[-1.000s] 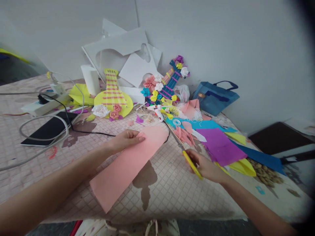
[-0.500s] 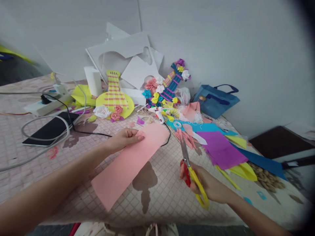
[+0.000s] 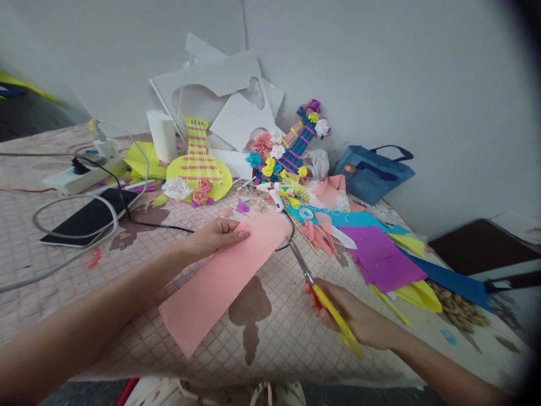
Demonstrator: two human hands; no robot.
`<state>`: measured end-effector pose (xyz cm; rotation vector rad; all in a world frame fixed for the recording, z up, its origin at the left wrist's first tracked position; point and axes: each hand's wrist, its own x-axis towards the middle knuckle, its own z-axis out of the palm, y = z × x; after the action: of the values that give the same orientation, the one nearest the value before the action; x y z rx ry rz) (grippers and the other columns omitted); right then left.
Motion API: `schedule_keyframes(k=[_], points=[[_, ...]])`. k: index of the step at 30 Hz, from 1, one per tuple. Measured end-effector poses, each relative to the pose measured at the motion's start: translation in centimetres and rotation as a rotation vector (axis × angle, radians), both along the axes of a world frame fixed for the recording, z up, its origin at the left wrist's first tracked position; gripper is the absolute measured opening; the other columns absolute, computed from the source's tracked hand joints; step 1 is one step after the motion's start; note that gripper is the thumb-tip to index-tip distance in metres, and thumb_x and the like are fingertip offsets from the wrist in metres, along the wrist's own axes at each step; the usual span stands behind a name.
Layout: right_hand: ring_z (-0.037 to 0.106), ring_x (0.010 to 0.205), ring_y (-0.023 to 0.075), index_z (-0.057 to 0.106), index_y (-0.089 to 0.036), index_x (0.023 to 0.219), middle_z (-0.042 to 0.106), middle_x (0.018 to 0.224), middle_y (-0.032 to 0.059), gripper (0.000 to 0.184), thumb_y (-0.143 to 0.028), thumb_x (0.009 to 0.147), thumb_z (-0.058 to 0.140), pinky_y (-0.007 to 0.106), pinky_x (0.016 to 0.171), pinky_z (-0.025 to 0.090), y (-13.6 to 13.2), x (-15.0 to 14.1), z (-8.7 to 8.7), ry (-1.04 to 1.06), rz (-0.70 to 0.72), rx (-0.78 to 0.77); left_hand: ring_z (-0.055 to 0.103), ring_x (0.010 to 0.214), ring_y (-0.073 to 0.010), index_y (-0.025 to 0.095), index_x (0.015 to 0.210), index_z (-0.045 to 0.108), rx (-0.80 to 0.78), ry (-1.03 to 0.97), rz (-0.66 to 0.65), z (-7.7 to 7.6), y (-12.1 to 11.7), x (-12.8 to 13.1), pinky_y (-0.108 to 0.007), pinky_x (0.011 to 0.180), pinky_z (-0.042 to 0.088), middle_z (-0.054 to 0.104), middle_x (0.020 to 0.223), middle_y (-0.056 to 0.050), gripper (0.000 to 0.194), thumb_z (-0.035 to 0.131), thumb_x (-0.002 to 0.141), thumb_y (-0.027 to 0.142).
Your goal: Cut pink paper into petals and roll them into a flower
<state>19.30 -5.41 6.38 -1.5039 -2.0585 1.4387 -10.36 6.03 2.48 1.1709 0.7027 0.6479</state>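
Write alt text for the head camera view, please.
A person's left hand holds pink paper at a cluttered table; the right hand holds scissors near the paper's edge. Behind are a yellow guitar and blue bag.

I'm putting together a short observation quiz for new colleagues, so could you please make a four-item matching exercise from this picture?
Column one:
1. Scissors
2. Pink sheet
3. Glue gun
4. Bag

Column two:
A. Mostly white, lying beyond both hands
B. Blue, close to the wall
C. Held in the right hand
D. Held in the left hand

Right pairs: 1-C, 2-D, 3-A, 4-B.
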Motion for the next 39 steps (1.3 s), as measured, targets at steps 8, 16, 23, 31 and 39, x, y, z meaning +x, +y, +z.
schedule_keyframes(k=[8, 16, 23, 31, 39], points=[[0.044, 0.061, 0.0124, 0.051, -0.022, 0.084, 0.048, 0.073, 0.0003, 0.032, -0.052, 0.076, 0.059, 0.025, 0.055, 0.041, 0.3, -0.1, -0.4, 0.072, -0.041, -0.118, 0.055, 0.052, -0.0068, 0.011, 0.077, 0.062, -0.009, -0.007, -0.018, 0.0, -0.1, 0.1, -0.016, 0.047, 0.041, 0.062, 0.066, -0.001, 0.028, 0.067, 0.076, 0.039], [0.043, 0.065, 0.0131, 0.05, -0.02, 0.092, 0.045, 0.076, 0.0011, 0.038, -0.057, 0.081, 0.049, 0.026, 0.059, 0.041, -0.2, 0.1, 0.6, -0.027, 0.047, -0.086, 0.055, 0.05, -0.0065, 0.011, 0.074, 0.061, -0.009, -0.083, 0.017, -0.3, 0.2, -0.1, -0.015, 0.046, 0.041, 0.061, 0.063, 0.0, 0.026, 0.067, 0.076, 0.036], [0.044, 0.07, 0.0139, 0.048, -0.018, 0.092, 0.045, 0.079, 0.002, 0.041, -0.058, 0.083, 0.044, 0.029, 0.066, 0.043, -0.2, -0.1, 1.1, -0.1, 0.131, -0.047, 0.057, 0.051, -0.0073, 0.01, 0.074, 0.061, -0.013, -0.06, -0.015, -0.3, 0.0, 0.2, -0.016, 0.047, 0.044, 0.062, 0.064, -0.001, 0.027, 0.067, 0.076, 0.037], [0.044, 0.065, 0.012, 0.054, -0.018, 0.094, 0.046, 0.074, 0.0009, 0.046, -0.062, 0.078, 0.051, 0.025, 0.057, 0.042, 0.6, -1.3, 1.0, -0.018, 0.035, -0.096, 0.05, 0.046, -0.0055, 0.011, 0.071, 0.057, 0.045, 0.025, -0.036, -0.6, -0.3, 0.5, -0.015, 0.042, 0.035, 0.058, 0.06, 0.001, 0.031, 0.064, 0.078, 0.041], [0.04, 0.063, 0.0113, 0.049, -0.018, 0.087, 0.044, 0.072, 0.0001, 0.044, -0.061, 0.08, 0.047, 0.024, 0.055, 0.037, 1.1, -1.9, 1.5, -0.046, 0.04, -0.098, 0.044, 0.044, -0.0044, 0.012, 0.071, 0.056, 0.077, 0.052, -0.028, -0.8, -0.1, 0.3, -0.016, 0.041, 0.031, 0.053, 0.058, 0.002, 0.03, 0.062, 0.079, 0.041]])
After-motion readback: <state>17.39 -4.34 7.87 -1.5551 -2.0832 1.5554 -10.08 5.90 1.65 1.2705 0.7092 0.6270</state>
